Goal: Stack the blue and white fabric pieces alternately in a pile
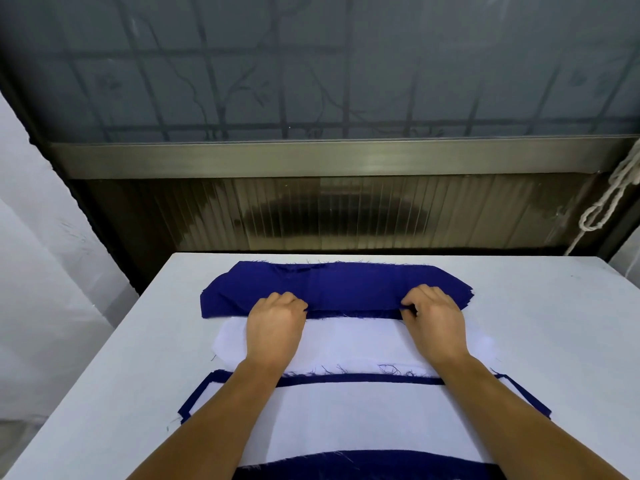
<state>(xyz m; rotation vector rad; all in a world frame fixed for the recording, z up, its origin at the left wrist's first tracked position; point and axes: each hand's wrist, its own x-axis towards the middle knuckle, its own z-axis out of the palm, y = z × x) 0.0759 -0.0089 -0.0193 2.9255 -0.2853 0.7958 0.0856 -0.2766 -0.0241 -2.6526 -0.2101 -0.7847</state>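
A pile of dark blue fabric pieces (332, 284) lies at the far middle of the white table (554, 341). Just nearer lies a pile of white fabric pieces (349, 341). Nearest to me is a stack with a white piece (346, 420) on top and blue edges (194, 398) showing beneath it. My left hand (275, 323) and my right hand (434, 318) both pinch the near edge of the top blue piece, fingers curled round it. Both forearms cross over the white pile and the near stack.
A frosted glass and metal wall (329, 157) stands right behind the table's far edge. A white rope (609, 199) hangs at the right. White cloth hangs at the left. More blue fabric (363, 465) shows at the bottom edge.
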